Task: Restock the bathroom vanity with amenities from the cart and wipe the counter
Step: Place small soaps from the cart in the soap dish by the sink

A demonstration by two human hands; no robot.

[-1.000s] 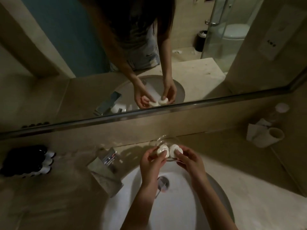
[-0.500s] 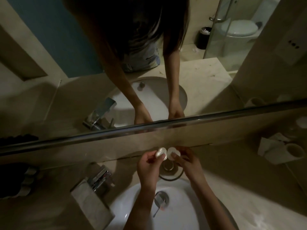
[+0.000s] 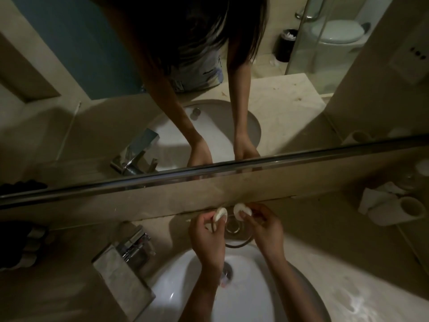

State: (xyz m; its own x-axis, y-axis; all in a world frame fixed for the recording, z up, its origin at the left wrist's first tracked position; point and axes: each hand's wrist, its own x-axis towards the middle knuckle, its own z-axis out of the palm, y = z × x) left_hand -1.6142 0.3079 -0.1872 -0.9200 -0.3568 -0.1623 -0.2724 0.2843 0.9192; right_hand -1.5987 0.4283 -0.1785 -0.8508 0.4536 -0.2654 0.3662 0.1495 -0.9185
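Together, left hand (image 3: 206,238) pinching left disc (image 3: 220,213), right hand (image 3: 267,228) pinching right disc (image 3: 241,211), near glass dish (image 3: 236,242).

Faucet (image 3: 130,249) left of sink (image 3: 185,287); glass dish (image 3: 236,231) behind sink.

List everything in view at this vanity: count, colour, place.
Small round soaps: two, white, one per hand, second, held above the dish.
Glass dish: one, clear, on the counter behind the sink.
Sink: one, white, centre.
Faucet: one, chrome, left of the sink.
Dark bottles: several, black with pale caps, far left; count unclear.
Cup: one, white, right end of the counter.
Paper: one, white, beside the cup.
Counter: one, beige.
Mirror: one, above the counter.
Left hand: pinches one soap.
Right hand: pinches the other.
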